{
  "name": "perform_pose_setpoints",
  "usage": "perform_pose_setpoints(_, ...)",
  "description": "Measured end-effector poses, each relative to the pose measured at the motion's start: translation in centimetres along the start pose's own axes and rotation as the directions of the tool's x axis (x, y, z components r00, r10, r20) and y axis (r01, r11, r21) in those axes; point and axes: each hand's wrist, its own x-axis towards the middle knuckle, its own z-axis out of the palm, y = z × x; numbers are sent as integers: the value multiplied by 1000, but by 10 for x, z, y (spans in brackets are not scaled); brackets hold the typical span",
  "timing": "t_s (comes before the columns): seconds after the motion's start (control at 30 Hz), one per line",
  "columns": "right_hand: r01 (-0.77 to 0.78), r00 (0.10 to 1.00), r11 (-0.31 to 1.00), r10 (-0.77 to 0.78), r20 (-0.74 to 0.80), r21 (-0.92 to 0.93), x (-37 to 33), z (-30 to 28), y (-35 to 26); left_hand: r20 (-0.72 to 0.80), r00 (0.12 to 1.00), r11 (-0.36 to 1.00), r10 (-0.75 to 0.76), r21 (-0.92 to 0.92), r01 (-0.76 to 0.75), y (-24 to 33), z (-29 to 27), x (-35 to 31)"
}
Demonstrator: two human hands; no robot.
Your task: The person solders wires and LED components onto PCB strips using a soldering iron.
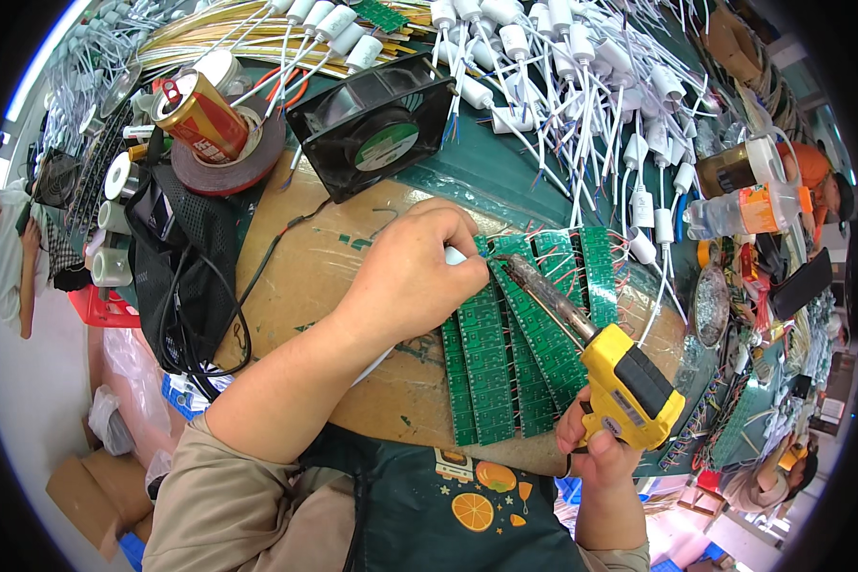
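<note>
My right hand [601, 443] grips a yellow and black soldering gun [634, 389] by its handle. Its long, darkened tip points up and left, close to the fingertips of my left hand [415, 267]. Those fingers are pinched together on a white cable [455, 255]; part of it shows between them and a length emerges below the wrist. Under both hands lie several green circuit board panels [486, 377], side by side and slightly fanned, with short red and white wires along their upper edges. The exact contact point at the tip is too small to make out.
A black fan [372, 129] stands behind my left hand. White cylindrical parts with cables [582, 86] pile up at the back. At left, a drink can [200, 119] sits in a tape roll beside a black mesh bag [186, 257]. A plastic bottle [748, 210] lies right. Other people work nearby.
</note>
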Motion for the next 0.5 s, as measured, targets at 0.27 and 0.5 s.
perform_pose_setpoints(0.27,-30,999,999,30,-30,-20,1,4,-2,9,999,999,-34,1,34,1,0,0)
perform_pose_setpoints(0.5,-52,999,998,51,-16,-25,1,4,-4,8,999,999,-35,11,35,2,0,0)
